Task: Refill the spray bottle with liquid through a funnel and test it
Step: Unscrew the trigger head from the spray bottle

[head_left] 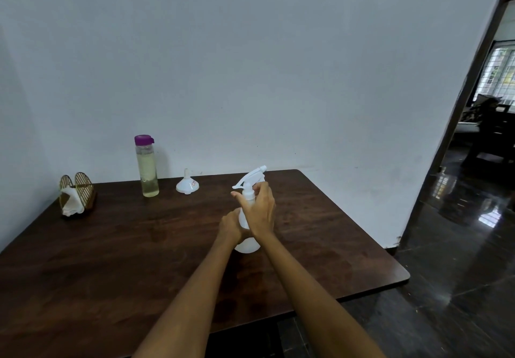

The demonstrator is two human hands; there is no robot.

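Gripping the spray bottle at neck and body

Standing upright on the dark tabletop, the white spray bottle is held by both hands — left hand fingers wrapped around its body, right hand fingers closed around the neck under the trigger head. Farther back stand an upturned funnel and a purple-capped bottle of pale liquid.

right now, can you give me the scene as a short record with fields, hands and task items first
left hand: wrapped around the lower body of the spray bottle
right hand: gripping the bottle's neck just under the spray head
spray bottle: white, upright on the table, spray head on
funnel: white, upside down on the table, spout up, untouched
refill bottle: clear, purple cap on, pale liquid inside, at the wall
napkin holder: far left, holding white napkins
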